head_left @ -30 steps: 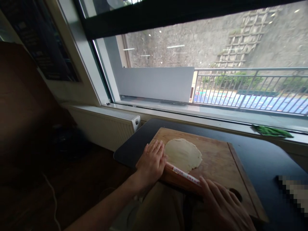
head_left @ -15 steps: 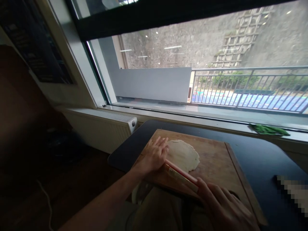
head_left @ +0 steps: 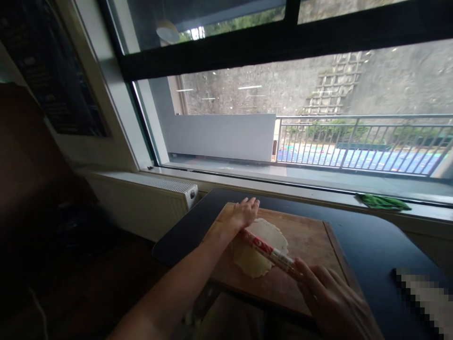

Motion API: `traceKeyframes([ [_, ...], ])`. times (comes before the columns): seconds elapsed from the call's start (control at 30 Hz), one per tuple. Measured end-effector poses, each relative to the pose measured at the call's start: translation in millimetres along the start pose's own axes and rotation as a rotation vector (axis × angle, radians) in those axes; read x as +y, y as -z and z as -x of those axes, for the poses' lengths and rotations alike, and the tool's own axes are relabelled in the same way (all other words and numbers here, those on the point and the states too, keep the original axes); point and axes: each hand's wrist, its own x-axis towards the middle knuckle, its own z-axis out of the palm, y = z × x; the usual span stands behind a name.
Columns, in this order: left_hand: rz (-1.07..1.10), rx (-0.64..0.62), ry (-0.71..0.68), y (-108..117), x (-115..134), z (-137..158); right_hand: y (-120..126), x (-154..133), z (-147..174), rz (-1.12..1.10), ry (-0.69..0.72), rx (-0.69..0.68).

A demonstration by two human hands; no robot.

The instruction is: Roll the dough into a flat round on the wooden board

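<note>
A rolling pin (head_left: 278,258) in a red and white printed wrapper lies slantwise across a flat, pale sheet of dough (head_left: 253,263). The dough rests on a wooden board (head_left: 302,231), and its edge is uneven. Over the pin's far left end my left hand (head_left: 246,212) is closed, its palm pressing down and its fingers reaching past the end. My right hand (head_left: 327,290) closes over the near right end, fingers bent around it; its thumb is hidden. Dough shows on both sides of the pin.
The board lies on a dark table (head_left: 384,245) beneath a wide window. A green cloth (head_left: 384,201) is on the sill. A radiator (head_left: 148,203) stands left of the table. A pixelated object (head_left: 424,300) lies at the right.
The rolling pin has moved away from me, from the dough's near edge to across its middle. Both hands have moved with it, and the view has tilted up slightly.
</note>
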Motion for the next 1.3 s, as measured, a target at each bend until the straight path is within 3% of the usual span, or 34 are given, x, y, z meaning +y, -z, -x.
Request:
traceKeyframes([
  [0.1,0.019,0.112,-0.005,2.4,-8.3,55.7,-3.7,-3.1,8.0,-0.011,0.012,-0.068],
  [0.17,0.033,0.197,-0.085,7.7,-13.0,96.3,-7.0,-6.0,14.7,-0.051,0.002,-0.12],
  [0.27,0.03,0.165,-0.192,15.1,-17.8,127.3,-9.4,-7.8,19.3,-0.123,-0.038,-0.201],
  [0.37,0.035,0.113,-0.161,12.0,-18.6,101.2,-7.0,-2.0,12.6,-0.161,-0.082,-0.21],
  [0.47,0.041,0.059,-0.019,2.3,-12.9,37.4,-3.1,8.5,-0.2,-0.129,-0.117,-0.169],
  [0.6,0.05,0.098,-0.065,-1.9,2.0,-26.2,-4.6,17.6,-7.4,-0.097,-0.111,-0.223],
  [0.7,0.055,0.138,-0.108,1.1,8.0,-20.3,-11.2,18.4,-3.5,-0.12,-0.112,-0.243],
  [0.87,0.099,0.115,-0.317,4.1,0.8,51.7,-15.6,12.9,-0.4,-0.076,-0.097,-0.23],
  [0.93,0.101,0.072,-0.301,5.5,-2.0,66.5,-11.4,10.8,-3.0,-0.068,-0.096,-0.213],
  [1.0,0.086,-0.015,-0.25,5.9,-0.9,60.6,-6.2,10.2,-6.1,-0.078,-0.121,-0.216],
  [1.13,0.088,-0.172,-0.161,2.7,14.8,8.9,-3.3,13.6,-6.0,-0.062,-0.184,-0.219],
  [1.23,0.126,-0.191,-0.135,0.2,26.0,-21.6,-7.5,15.8,-1.4,-0.038,-0.213,-0.204],
  [1.3,0.139,-0.155,-0.14,-1.7,25.1,-23.0,-8.2,13.3,-0.1,-0.032,-0.216,-0.208],
])
